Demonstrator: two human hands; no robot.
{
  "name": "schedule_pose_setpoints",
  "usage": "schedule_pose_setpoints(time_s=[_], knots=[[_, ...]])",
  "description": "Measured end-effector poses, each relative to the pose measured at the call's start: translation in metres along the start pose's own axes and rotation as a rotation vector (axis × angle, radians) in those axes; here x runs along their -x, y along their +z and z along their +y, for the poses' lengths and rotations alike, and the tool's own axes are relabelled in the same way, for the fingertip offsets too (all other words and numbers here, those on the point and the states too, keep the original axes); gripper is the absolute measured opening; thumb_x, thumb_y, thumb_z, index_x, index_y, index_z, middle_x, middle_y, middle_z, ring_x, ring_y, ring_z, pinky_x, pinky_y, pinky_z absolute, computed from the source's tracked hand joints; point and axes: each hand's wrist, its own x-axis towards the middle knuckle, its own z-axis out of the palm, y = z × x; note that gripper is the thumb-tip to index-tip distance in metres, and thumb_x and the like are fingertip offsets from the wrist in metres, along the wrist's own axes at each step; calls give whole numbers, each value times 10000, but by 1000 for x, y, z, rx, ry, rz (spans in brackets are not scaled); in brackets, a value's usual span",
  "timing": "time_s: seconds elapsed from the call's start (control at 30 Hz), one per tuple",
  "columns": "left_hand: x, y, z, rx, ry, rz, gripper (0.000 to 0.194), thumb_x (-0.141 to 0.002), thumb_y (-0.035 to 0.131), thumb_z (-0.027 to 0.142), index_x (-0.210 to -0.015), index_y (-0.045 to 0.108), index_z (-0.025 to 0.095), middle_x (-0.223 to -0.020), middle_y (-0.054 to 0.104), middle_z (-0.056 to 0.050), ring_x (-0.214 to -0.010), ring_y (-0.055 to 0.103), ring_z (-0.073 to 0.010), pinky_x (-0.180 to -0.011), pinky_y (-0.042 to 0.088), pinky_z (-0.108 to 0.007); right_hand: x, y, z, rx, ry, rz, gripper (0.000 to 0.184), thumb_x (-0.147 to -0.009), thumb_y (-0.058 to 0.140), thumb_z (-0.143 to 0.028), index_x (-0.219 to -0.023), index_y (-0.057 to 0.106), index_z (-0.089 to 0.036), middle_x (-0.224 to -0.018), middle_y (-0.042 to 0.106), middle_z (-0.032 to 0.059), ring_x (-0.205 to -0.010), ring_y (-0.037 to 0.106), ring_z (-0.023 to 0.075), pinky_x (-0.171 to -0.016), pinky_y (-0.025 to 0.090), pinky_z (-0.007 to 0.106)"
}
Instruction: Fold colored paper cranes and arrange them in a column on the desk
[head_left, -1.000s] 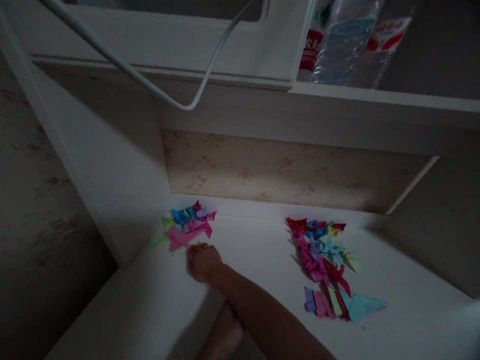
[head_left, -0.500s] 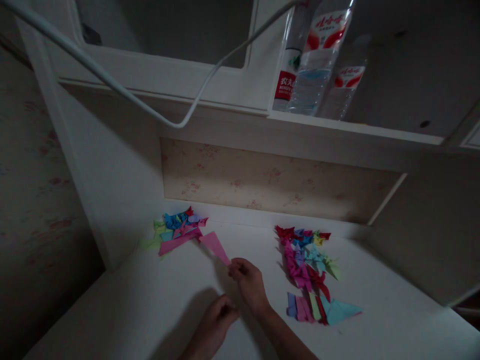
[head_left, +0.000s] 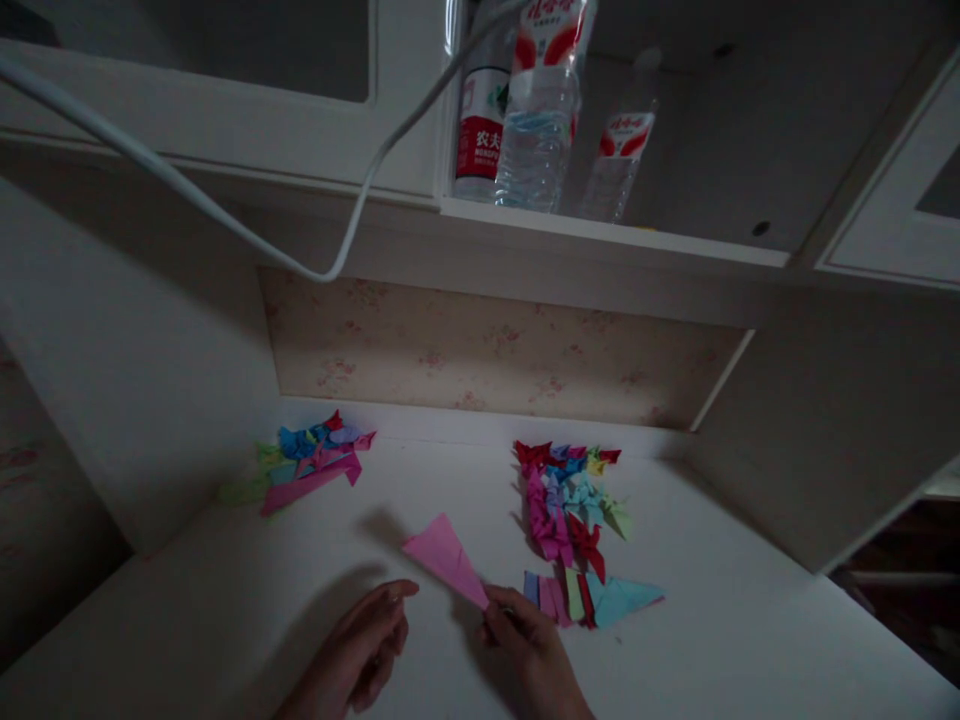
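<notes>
A folded pink paper point(head_left: 446, 562), triangular with its wide end pointing away from me, is pinched at its narrow tip by my right hand point(head_left: 525, 635). It is held above the white tabletop. To its left, my left hand point(head_left: 364, 645) holds nothing; its index finger stretches toward the paper without touching it, the other fingers loosely bent. Just beyond my right hand lies a row of folded paper strips point(head_left: 576, 597) with a light blue folded triangle point(head_left: 624, 600) at its right end.
Colourful folded paper pieces point(head_left: 555, 500) are heaped at the right, and a smaller paper pile point(head_left: 319, 460) lies far left on the white table point(head_left: 420, 470). Overhead, a shelf point(head_left: 615, 235) holds water bottles point(head_left: 536, 130). A white cable point(head_left: 225, 222) hangs down in front.
My right hand has brought the pink paper nearer to me, away from the left pile. The left hand has shifted left and its index finger has straightened. The camera view has turned right.
</notes>
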Motion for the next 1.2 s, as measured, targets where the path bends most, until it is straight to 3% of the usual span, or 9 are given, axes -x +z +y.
schedule_pose_setpoints(time_s=[0.13, 0.23, 0.37, 0.5, 0.7, 0.83, 1.03, 1.2], knots=[[-3, -2, -8, -27, 53, -90, 623, -616, 632, 734, -883, 584, 173, -626, 580, 32, -263, 277, -7, -291, 112, -180, 5, 5, 1, 149, -156, 15, 289, -833, 600, -469, -853, 743, -218, -826, 656, 73, -773, 582, 210, -714, 435, 306], [-2, -4, -9, -86, 76, -59, 484, -714, 627, 643, -798, 580, 169, -522, 500, 61, -338, 292, -21, -351, 173, -166, 9, 8, 1, 176, -187, -26, 243, -864, 569, -402, -864, 743, -232, -863, 667, 80, -813, 591, 216, -743, 435, 308], [1, -4, -2, -218, 129, 67, 480, -696, 644, 632, -656, 538, 166, -416, 365, 92, -388, 278, -48, -401, 201, -184, 11, 7, 4, 93, -107, 15, 245, -838, 609, -421, -886, 745, -222, -861, 673, 72, -802, 579, 211, -742, 432, 308], [3, -2, 5, -305, 134, 44, 466, -693, 637, 614, -601, 521, 172, -406, 380, 79, -386, 296, -63, -415, 208, -206, 9, 4, 11, -35, 36, 136, 371, -785, 655, -506, -967, 705, -186, -718, 640, 35, -682, 538, 184, -639, 416, 291], [3, 0, 4, -313, 96, -44, 413, -745, 604, 544, -753, 630, 132, -417, 408, 73, -384, 328, -75, -401, 228, -208, 3, -4, 13, -139, 84, 260, 425, -739, 697, -521, -990, 652, -181, -651, 579, -4, -626, 530, 166, -608, 415, 286], [-1, -4, -3, -306, 82, -6, 413, -732, 623, 518, -821, 655, 116, -390, 385, 85, -362, 307, -69, -390, 214, -203, 0, -3, 14, -294, 136, 306, 432, -690, 754, -487, -978, 650, -182, -652, 573, -19, -599, 515, 139, -571, 413, 258], [-5, -7, -12, -303, 95, 8, 505, -701, 650, 560, -922, 670, 106, -397, 367, 97, -341, 263, -56, -360, 172, -196, 1, 7, 11, -500, 233, 135, 442, -638, 810, -469, -936, 682, -169, -646, 617, -1, -602, 541, 125, -590, 412, 240], [-7, -5, -14, -310, 112, -20, 505, -705, 650, 576, -907, 682, 115, -406, 373, 91, -344, 271, -55, -361, 179, -195, 4, 6, 5, -418, 239, 65, 419, -644, 801, -492, -860, 677, -156, -533, 617, 5, -521, 520, 119, -552, 374, 231]])
